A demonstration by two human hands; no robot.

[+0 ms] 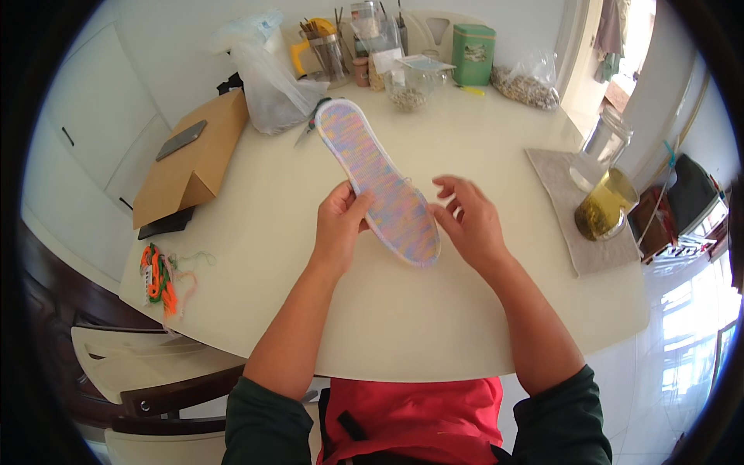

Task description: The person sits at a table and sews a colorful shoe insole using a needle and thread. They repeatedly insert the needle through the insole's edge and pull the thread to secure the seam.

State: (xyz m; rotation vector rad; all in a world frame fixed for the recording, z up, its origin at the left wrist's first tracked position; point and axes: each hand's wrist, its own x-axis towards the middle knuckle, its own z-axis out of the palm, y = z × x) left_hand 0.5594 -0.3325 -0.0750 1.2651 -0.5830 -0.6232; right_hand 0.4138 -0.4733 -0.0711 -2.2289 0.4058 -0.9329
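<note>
A shoe insole (378,174), covered in pastel multicoloured stitching with a white bound edge, is held above the table, its narrower end pointing away from me. My left hand (342,224) grips its left edge around the middle, thumb on top. Beside the opposite edge is my right hand (468,218), slightly blurred, with its fingers spread and curved. Its thumb tip is at the insole's rim; whether it touches cannot be made out. A small loop of thread (408,181) sticks up from the right edge. Scissors (308,127) lie partly hidden behind the far end.
Embroidery thread skeins (156,279) lie at the left, near a cardboard box (197,151) bearing a phone (181,140). A plastic bag (270,87), glass teapot (410,90) and green tin (474,55) stand at the back. A glass jug (601,148) and tea mug (605,206) occupy a cloth (552,174) at right.
</note>
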